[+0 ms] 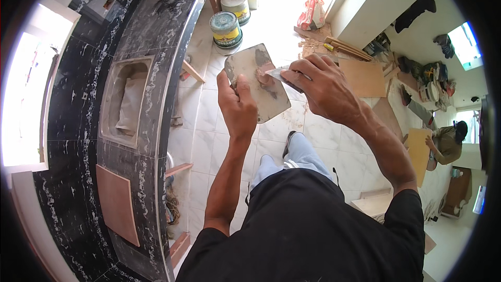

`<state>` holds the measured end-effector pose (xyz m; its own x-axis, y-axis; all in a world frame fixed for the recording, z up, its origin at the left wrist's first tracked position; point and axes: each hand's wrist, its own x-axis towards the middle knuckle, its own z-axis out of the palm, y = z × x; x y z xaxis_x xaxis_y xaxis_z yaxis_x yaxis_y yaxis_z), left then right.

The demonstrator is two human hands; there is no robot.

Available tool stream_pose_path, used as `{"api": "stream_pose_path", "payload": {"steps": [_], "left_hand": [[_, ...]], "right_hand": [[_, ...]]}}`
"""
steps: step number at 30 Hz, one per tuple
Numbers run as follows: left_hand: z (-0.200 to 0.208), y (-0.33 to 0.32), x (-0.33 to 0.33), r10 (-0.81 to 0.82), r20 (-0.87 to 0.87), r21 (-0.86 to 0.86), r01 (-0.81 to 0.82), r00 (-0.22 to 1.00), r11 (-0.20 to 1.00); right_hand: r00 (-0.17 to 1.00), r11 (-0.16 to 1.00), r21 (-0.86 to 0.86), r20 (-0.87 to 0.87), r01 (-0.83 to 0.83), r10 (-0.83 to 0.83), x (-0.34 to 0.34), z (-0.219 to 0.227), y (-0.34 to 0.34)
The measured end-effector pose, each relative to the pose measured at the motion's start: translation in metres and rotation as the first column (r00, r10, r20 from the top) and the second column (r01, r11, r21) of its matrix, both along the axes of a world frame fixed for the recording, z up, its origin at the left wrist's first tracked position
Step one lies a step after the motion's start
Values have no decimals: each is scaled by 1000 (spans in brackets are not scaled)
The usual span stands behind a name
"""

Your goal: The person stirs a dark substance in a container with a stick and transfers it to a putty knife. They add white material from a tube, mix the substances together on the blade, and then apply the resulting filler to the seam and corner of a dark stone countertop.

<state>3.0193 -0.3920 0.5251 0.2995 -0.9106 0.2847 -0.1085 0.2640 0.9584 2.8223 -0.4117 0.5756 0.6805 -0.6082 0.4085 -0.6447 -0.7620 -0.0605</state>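
Observation:
My left hand [237, 107] grips a flat, pale board with rounded corners [241, 61] by its near left edge, thumb on top. Smears of brownish-pink paste [266, 74] and darker grey stains lie on the board's face. In my right hand [329, 87] is a putty knife [282, 74], its fingers closed round the handle. The knife's pale, paste-marked blade meets the paste on the right part of the board. Both hands are held up in front of me, above the tiled floor.
A black marble-patterned counter [148, 94] with a recessed sink [146, 86] and a brown panel [117, 203] runs along the left. Two paint buckets [226, 28] and a red-white sack [311, 14] stand ahead. Wood strips [349, 49] lie right. Another person [448, 143] holds a board far right.

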Motion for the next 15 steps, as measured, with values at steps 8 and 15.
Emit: {"api": "stream_pose_path", "payload": {"steps": [8, 15], "left_hand": [[-19, -112, -2, 6, -116, 95, 5, 993, 995], [-6, -219, -11, 33, -171, 132, -10, 985, 991]], "right_hand": [[989, 987, -91, -79, -132, 125, -9, 3, -112], [966, 963, -97, -87, -252, 244, -28, 12, -243]]}}
